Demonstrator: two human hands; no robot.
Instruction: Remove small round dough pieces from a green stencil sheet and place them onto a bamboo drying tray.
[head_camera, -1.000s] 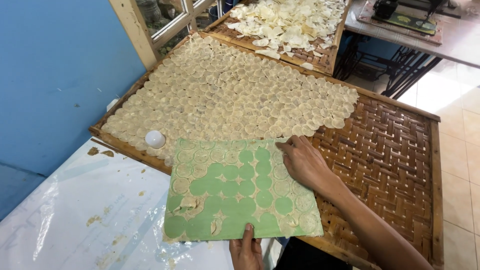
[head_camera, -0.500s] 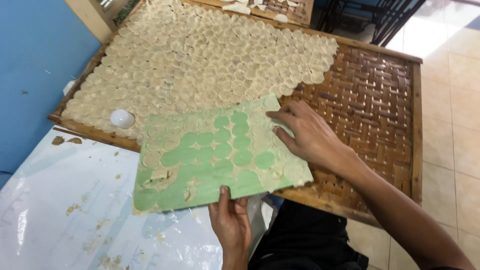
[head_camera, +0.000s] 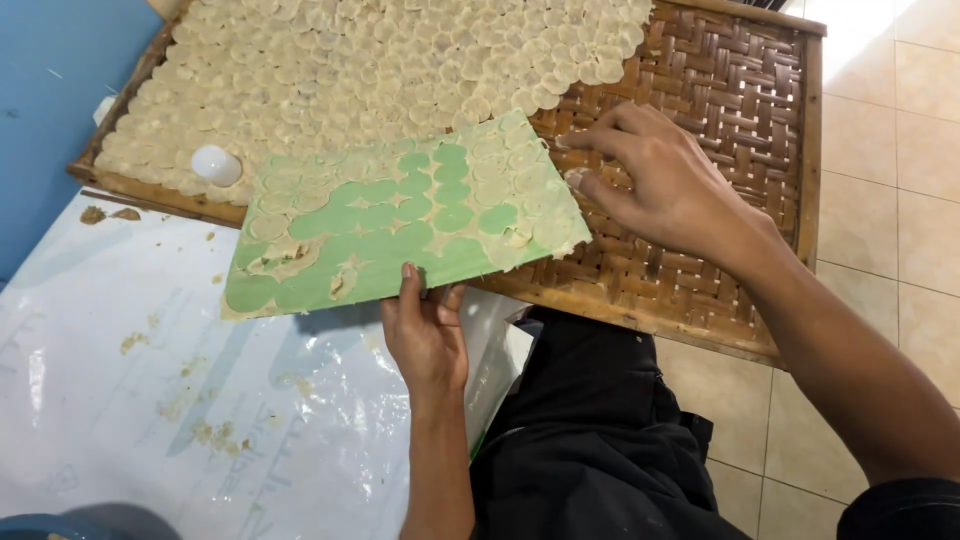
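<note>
Left hand (head_camera: 425, 335) grip clamps green board (head_camera: 400, 225); right hand (head_camera: 665, 185), fingers loose, peels discs onto woven tray (head_camera: 700, 250). Next: careful lifting of thin edges.

A white cap (head_camera: 216, 165) lies among pale discs (head_camera: 380, 70) on a woven tray (head_camera: 720, 90), with crumb-flecked plastic sheet (head_camera: 150, 400) just below the tray's left end and a blue wall (head_camera: 50, 110) left of it.

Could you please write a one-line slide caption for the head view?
Left hand holds a green board of dough discs; right hand rests over the woven tray.
</note>
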